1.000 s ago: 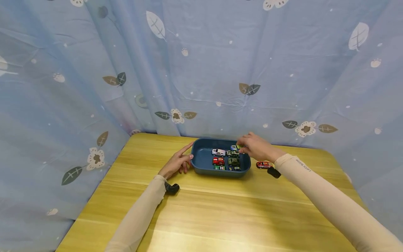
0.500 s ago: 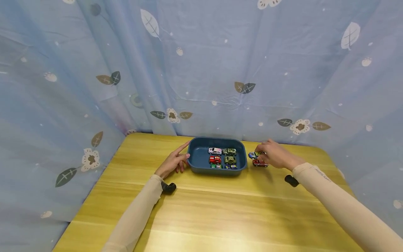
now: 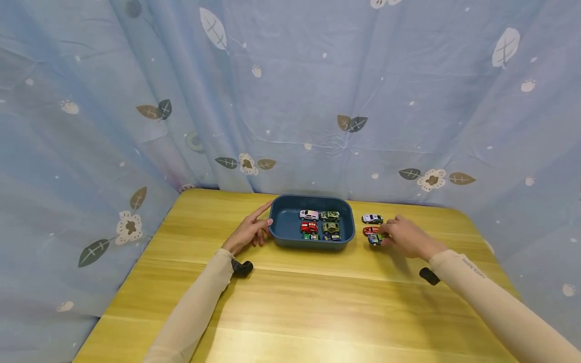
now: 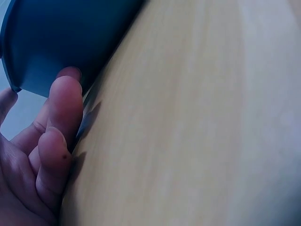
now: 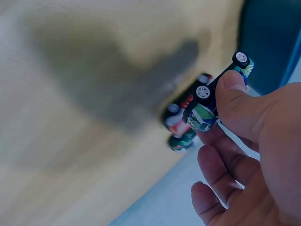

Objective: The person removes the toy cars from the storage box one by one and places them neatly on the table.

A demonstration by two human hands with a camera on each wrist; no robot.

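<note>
Curtain (image 3: 290,75) with a leaf-and-flower print, backing a wood-grain table (image 3: 299,302) at 12 o'clock. Near the table's far edge sits a dark-blue rectangular tray (image 3: 308,244). At its 9 o'clock end, the left hand (image 3: 248,233) touches the tray with loosely extended fingers, gripping nothing; well off at 3 o'clock, the right hand (image 3: 406,238) pinches a blue-green toy car (image 5: 201,116) between thumb and fingers. Six toy cars lie inside the tray: white (image 3: 309,215) at 10 o'clock of the group, camouflage (image 3: 330,216) at 2, red (image 3: 309,228) at 9, olive (image 3: 331,228) at 3, green-and-white (image 3: 310,237) at 7, blue-and-yellow (image 3: 332,238) at 5. Beyond the tray's 3 o'clock end, a white-and-green car (image 3: 372,219) stands at 12 o'clock of a red-orange car (image 3: 368,231), the pinched one at its 6; whether its wheels meet the wood cannot be told. The step in hand appears to be placement: best done wheels down and level, leaving a small gap from the red-orange neighbour, with the pinch released straight upward and the tray only lightly steadied.
</note>
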